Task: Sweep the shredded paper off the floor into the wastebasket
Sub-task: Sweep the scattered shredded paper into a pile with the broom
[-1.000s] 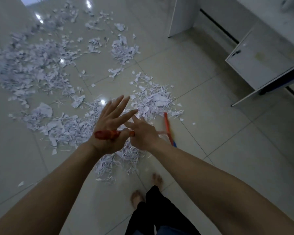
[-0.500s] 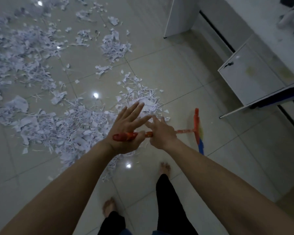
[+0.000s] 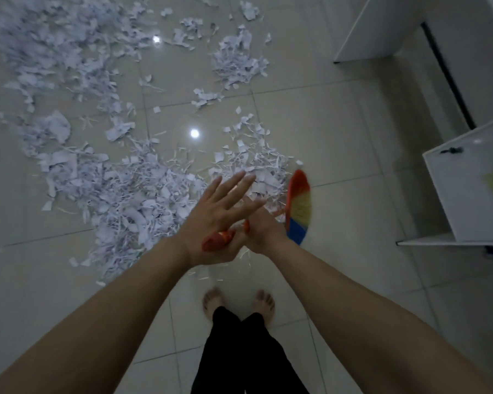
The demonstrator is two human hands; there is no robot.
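White shredded paper [image 3: 131, 194] lies in thick heaps over the tiled floor, ahead and to the left. I hold a broom with a red handle [image 3: 215, 240] low in front of me. My left hand [image 3: 214, 220] has its fingers spread straight, and its thumb hooks round the handle's end. My right hand [image 3: 264, 231] sits just behind it, mostly hidden, gripping the handle further down. The broom head [image 3: 298, 207], with red, yellow and blue bristles, is blurred at the right edge of the nearest heap. No wastebasket is in view.
A white cabinet [image 3: 467, 189] with an open door stands on the right. A white panel [image 3: 362, 27] stands at the top right. My bare feet [image 3: 214, 302] stand on the tiles just below the hands. More paper scraps [image 3: 239, 64] lie farther ahead.
The broom head swung out to the right of the near heap and has turned, so its coloured bristles show. Both hands kept hold of the handle. The view shifted.
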